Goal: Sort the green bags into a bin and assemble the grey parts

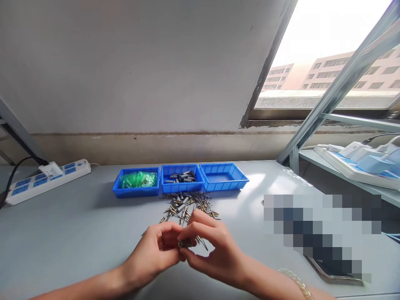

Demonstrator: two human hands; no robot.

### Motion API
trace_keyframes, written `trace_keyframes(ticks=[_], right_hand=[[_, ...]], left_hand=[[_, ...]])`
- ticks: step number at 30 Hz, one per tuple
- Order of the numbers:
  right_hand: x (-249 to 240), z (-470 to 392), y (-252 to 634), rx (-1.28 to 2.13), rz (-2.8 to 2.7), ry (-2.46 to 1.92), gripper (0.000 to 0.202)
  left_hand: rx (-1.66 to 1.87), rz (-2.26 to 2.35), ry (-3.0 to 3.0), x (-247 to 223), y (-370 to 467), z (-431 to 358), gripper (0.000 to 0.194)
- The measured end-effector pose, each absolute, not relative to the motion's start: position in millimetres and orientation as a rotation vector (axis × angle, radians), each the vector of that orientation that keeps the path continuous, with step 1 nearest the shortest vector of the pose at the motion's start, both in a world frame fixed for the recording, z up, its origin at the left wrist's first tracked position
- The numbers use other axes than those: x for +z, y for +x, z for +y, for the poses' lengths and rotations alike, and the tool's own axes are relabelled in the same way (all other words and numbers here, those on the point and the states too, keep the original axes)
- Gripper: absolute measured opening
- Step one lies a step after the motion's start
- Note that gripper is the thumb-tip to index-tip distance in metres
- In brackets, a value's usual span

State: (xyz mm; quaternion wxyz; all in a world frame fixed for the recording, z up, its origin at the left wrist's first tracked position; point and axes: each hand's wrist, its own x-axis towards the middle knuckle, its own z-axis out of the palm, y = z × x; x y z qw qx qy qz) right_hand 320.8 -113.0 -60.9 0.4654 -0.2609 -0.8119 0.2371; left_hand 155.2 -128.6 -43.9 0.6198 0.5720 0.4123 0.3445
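Between the thumb and fingers of my right hand (pixel 212 246) is a short dark metal cylinder (pixel 186 243), its round end facing left. My left hand (pixel 156 246) is curled right beside it, fingertips close to my right fingers; what it holds, if anything, is hidden. Just beyond both hands lies a loose pile of thin metal rods (pixel 204 204) with brass-coloured parts. Behind the pile, a blue bin (pixel 183 187) holds dark metal pieces. The left blue bin (pixel 136 192) contains a green plastic bag (pixel 139 179), and the right blue bin (pixel 223 184) shows its bare floor.
A white power strip (pixel 50 181) lies at the left. At the right, a dark flat device (pixel 336 266) is partly blurred out. Further right, a grey metal shelf (pixel 350 166) carries another power strip (pixel 359 166) with plugs. A window stands behind.
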Motion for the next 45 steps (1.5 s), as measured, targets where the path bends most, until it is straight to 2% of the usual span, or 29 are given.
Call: trace_keyframes(ticks=[7,13,17,20,23,25,29,33,35,40,43,45], right_hand=[[-57,-106,329,0.606,-1.934,-0.752,0.013],[-60,-102,325,1.091,-1.836,-0.935,0.009],[-56,-103,327,1.218,-1.839,-0.930,0.004],[-45,-91,335,1.030,-2.037,-1.012,0.009],[-33,-62,338,0.494,-2.331,-1.124,0.020],[-25,-36,336,0.323,-2.358,-1.164,0.019],[-6,-6,333,0.142,-2.363,-1.217,0.005],[13,-29,362,0.080,-2.305,-1.260,0.020],[14,-53,392,0.059,-2.184,-1.342,0.027],[-33,-108,489,0.014,-1.850,-1.948,0.057],[-71,-124,528,0.095,-1.672,-2.369,0.060],[-87,-130,537,0.124,-1.594,-2.444,0.060]], left_hand=[[1.037,1.117,1.229,-46,145,-129,0.010],[1.055,1.055,1.352,-43,143,-134,0.018],[1.071,0.997,1.420,-44,140,-134,0.022],[1.149,1.045,1.477,-44,134,-130,0.020],[1.147,1.150,1.602,-41,129,-120,0.018],[1.093,1.249,1.769,-36,126,-112,0.019],[0.730,1.441,2.196,-29,113,-97,0.028],[0.234,1.593,2.330,-26,92,-91,0.058],[0.093,1.612,2.308,-25,84,-91,0.062],[0.051,1.590,2.258,-25,79,-85,0.040],[0.121,1.539,2.263,-31,84,-77,0.028],[0.159,1.543,2.269,-37,90,-72,0.028]])
